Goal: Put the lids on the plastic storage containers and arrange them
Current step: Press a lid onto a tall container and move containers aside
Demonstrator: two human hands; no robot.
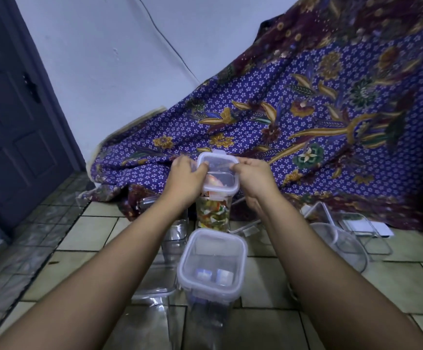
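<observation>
A tall clear container (pixel 213 215) filled with colourful wrapped pieces stands on the tiled floor. A clear square lid (pixel 218 173) sits tilted on its top. My left hand (pixel 186 176) grips the lid's left edge and my right hand (pixel 252 176) grips its right edge, thumbs on top. Nearer to me stands another clear container with its lid (pixel 213 261) on and small items inside. More clear containers (pixel 173 236) stand to the left, partly hidden by my left forearm.
A purple flowered cloth (pixel 306 117) drapes over something behind the containers. Open clear containers and lids (pixel 344 238) lie on the floor at the right. A dark door (pixel 11 117) is at the left, a white wall behind.
</observation>
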